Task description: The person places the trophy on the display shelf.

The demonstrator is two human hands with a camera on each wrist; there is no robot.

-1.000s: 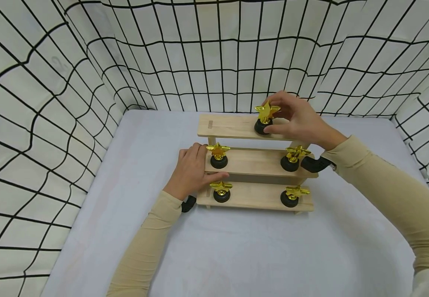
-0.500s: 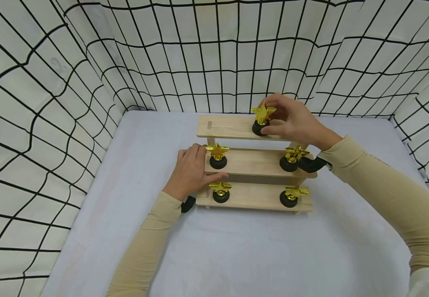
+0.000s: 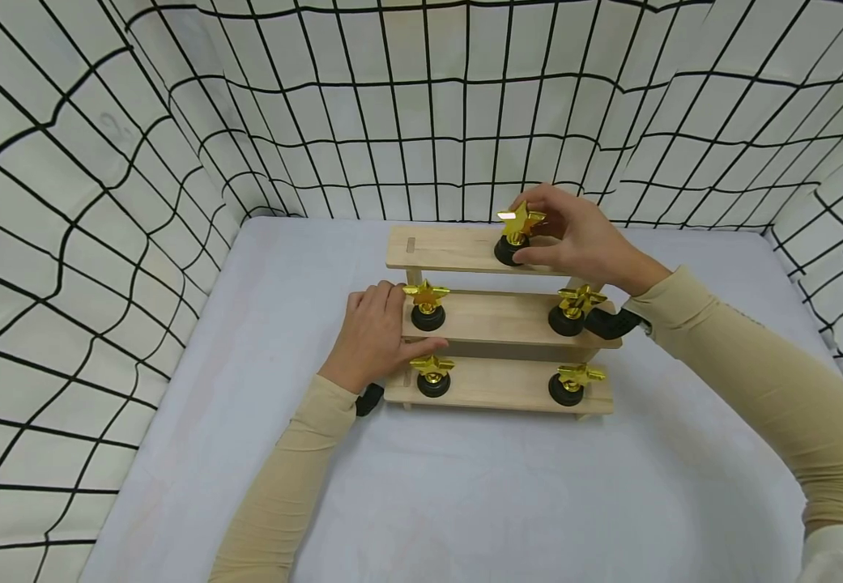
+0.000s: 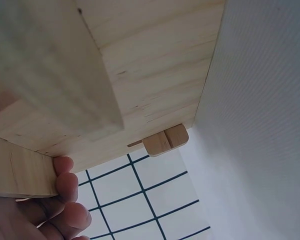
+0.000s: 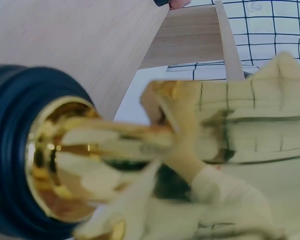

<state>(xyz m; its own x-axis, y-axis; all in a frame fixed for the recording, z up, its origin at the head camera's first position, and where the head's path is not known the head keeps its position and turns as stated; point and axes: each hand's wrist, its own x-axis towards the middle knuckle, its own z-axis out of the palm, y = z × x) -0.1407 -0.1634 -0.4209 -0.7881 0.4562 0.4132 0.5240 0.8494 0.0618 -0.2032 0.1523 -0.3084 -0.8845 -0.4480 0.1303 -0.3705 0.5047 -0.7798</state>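
A three-tier wooden display shelf (image 3: pixel 501 318) stands on the white surface. My left hand (image 3: pixel 370 336) grips its left side, with fingertips (image 4: pixel 67 185) curled around a board's edge in the left wrist view. On the top tier, toward the right, my right hand (image 3: pixel 574 235) pinches a gold star trophy (image 3: pixel 512 249) by its black round base. The trophy is upright, its base at the board. Two more star trophies, left (image 3: pixel 428 316) and right (image 3: pixel 567 321), stand on the middle tier. Another pair, left (image 3: pixel 433 383) and right (image 3: pixel 565 391), is on the bottom tier.
White walls with black grid netting (image 3: pixel 465 134) enclose the back and sides. A white cloth (image 3: pixel 479 494) covers the table. Black wrist-camera mounts sit close by the shelf, the right one (image 3: pixel 610 322) beside the middle-right trophy. That gold trophy (image 5: pixel 130 150) looms large in the right wrist view.
My right hand and the top-tier trophy have shifted slightly left along the board, and the star has turned a little. My left hand keeps its grip on the shelf; other trophies stay put.
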